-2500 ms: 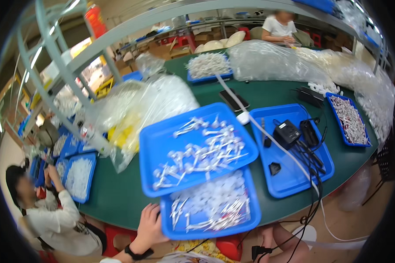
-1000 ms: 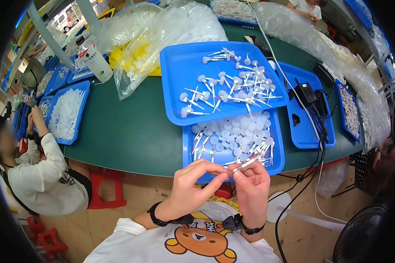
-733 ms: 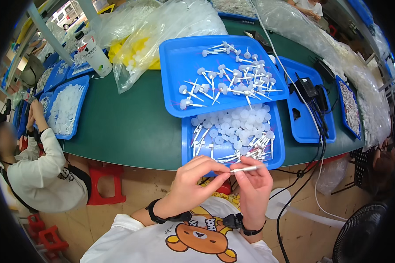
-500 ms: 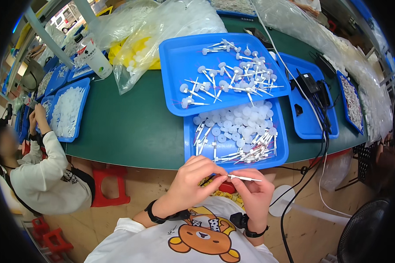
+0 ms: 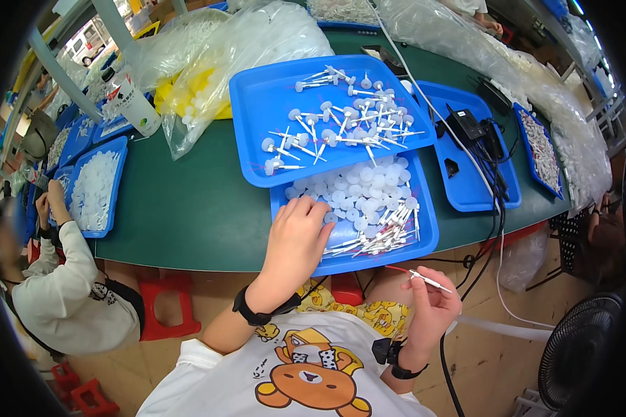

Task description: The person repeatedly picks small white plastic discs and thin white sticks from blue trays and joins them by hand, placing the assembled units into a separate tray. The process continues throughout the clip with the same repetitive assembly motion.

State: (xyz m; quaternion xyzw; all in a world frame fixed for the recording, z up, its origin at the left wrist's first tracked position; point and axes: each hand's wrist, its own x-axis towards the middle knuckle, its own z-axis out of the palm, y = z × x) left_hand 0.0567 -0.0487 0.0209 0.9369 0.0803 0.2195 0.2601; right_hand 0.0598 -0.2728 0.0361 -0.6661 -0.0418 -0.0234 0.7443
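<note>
My left hand is over the left part of the lower blue tray, its fingers bent down and its thumb apart from them. White sticks with red wires lie at the tray's near right, and translucent white discs are heaped behind them. The left fingertips are partly hidden, and no held thing shows. To the right, in front of the table edge, my right hand pinches a slim white stick between thumb and fingers. A red wire runs from the stick's left end.
An upper blue tray overlaps the lower one and bears sticks fitted with discs. Right of it, a blue tray holds a black adapter and cables. A bottle and plastic bags stand left. A person works at far left.
My left hand has let go of the stick and moved up over the lower tray. My right hand has moved right and slightly down with the stick. The view has shifted slightly.
</note>
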